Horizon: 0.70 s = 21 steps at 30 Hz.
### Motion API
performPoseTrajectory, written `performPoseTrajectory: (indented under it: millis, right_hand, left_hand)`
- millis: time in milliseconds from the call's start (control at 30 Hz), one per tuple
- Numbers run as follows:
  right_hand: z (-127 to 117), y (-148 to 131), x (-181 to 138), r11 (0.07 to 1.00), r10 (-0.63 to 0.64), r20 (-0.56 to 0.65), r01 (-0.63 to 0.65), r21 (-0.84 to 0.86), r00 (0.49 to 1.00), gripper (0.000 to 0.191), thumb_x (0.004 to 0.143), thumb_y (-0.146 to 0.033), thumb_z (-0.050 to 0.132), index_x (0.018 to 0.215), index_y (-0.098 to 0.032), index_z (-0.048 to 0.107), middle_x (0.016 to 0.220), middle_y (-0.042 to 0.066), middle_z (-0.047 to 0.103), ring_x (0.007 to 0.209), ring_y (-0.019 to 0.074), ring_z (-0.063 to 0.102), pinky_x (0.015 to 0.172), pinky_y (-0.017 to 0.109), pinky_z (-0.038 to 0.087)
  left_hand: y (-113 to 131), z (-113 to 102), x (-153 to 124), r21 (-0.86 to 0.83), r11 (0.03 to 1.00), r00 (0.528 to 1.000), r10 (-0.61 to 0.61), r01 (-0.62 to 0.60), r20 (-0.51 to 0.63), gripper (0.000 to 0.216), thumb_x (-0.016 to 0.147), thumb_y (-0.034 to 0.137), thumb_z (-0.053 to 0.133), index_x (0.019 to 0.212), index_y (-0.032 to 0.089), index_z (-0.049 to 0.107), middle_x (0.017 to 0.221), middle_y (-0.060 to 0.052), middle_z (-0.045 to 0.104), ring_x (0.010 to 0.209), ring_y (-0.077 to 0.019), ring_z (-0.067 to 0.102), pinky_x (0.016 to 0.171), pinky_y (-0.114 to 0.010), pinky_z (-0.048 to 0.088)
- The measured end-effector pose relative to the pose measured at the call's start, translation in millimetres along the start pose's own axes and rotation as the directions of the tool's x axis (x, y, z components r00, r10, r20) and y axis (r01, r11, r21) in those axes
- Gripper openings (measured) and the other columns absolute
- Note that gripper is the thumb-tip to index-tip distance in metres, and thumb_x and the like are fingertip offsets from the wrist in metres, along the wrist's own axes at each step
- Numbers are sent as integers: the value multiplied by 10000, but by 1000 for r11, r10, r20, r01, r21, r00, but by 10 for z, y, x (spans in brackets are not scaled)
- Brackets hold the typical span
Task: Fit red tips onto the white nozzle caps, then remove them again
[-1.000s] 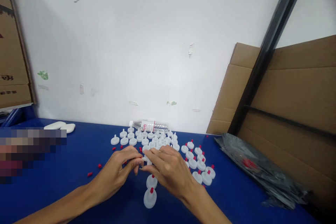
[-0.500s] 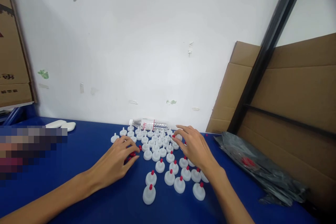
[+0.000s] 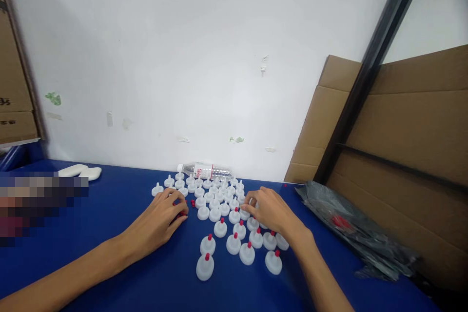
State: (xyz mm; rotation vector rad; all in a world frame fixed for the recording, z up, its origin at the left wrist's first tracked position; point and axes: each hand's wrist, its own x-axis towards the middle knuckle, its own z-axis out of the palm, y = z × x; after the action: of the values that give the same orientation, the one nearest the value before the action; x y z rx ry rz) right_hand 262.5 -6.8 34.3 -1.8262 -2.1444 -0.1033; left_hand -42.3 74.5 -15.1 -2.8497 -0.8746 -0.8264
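My left hand (image 3: 166, 214) rests on the blue table, its fingers curled round several small red tip caps (image 3: 180, 214). A couple more red tip caps (image 3: 193, 203) lie just right of its fingertips. My right hand (image 3: 268, 208) is closed in a pinch at the nozzle of a white nozzle lid (image 3: 244, 214); its fingertips hide what sits there. Many white nozzle lids (image 3: 203, 213) stand upright between my hands with bare nozzles. Nearer to me, several lids (image 3: 247, 254) carry red caps on their nozzles.
A clear plastic bottle (image 3: 206, 170) lies behind the lids against the white wall. Grey plastic bags (image 3: 351, 234) lie at the right, beside cardboard (image 3: 413, 131) and a dark post. Two white objects (image 3: 89, 173) rest at the left near a blurred patch.
My right hand has come down and toward me, and its thumb and fingers have closed at a lid's nozzle. The red cap seen at its fingertips is now hidden. My left fingers have drawn closer together.
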Motion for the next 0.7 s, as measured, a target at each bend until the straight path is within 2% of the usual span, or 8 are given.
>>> performPoseTrajectory:
  millis: [167, 233, 367, 433, 567, 700]
  right_hand:
    - [18, -43, 12, 999, -26, -101, 28, 19, 995, 409, 1029, -452, 349, 1077, -237, 694, 986, 78, 723, 968, 243, 622, 802, 338, 424]
    - [54, -58, 17, 999, -42, -74, 44, 24, 996, 462, 1040, -460, 297, 1018, -240, 702, 934, 68, 723, 931, 236, 631, 789, 329, 426]
    - [82, -71, 29, 997, -69, -4, 69, -19, 998, 566, 1056, -418, 224, 770, -217, 668, 741, 51, 680, 784, 217, 635, 712, 314, 409]
    - [51, -76, 37, 997, -78, -60, 77, -19, 995, 524, 1057, -399, 246, 828, -212, 679, 784, 54, 689, 831, 218, 642, 760, 325, 416]
    - [-26, -141, 37, 996, -44, -203, 58, 65, 978, 286, 996, -434, 458, 1005, -230, 659, 994, 45, 687, 939, 214, 638, 832, 328, 441]
    - [0, -334, 16, 976, -147, -198, 175, 132, 969, 149, 986, -341, 505, 1037, -256, 616, 1050, 21, 654, 867, 183, 647, 751, 300, 476]
  left_hand:
    - [65, -33, 18, -64, 998, 999, -19, 16, -40, 166, 969, 285, 497, 935, 216, 644, 999, -66, 649, 984, -248, 554, 852, -373, 463]
    - [87, -44, 18, -87, 996, 998, -40, 36, -42, 154, 964, 283, 503, 938, 219, 640, 987, -61, 654, 969, -243, 564, 838, -361, 473]
    - [114, -53, 14, -152, 987, 997, -67, 59, -49, 146, 960, 294, 521, 933, 229, 650, 963, -47, 656, 917, -222, 580, 800, -330, 488]
    - [125, -60, 16, -177, 982, 995, -79, 67, -65, 144, 958, 319, 542, 936, 233, 655, 942, -40, 655, 901, -215, 579, 791, -321, 488]
    - [150, -87, 25, -213, 974, 993, -90, 72, -77, 165, 959, 367, 563, 920, 235, 656, 901, -27, 650, 877, -208, 570, 771, -311, 478]
    - [182, -107, 31, -245, 967, 989, -100, 70, -110, 163, 952, 368, 586, 890, 230, 648, 873, -12, 655, 861, -199, 576, 779, -310, 468]
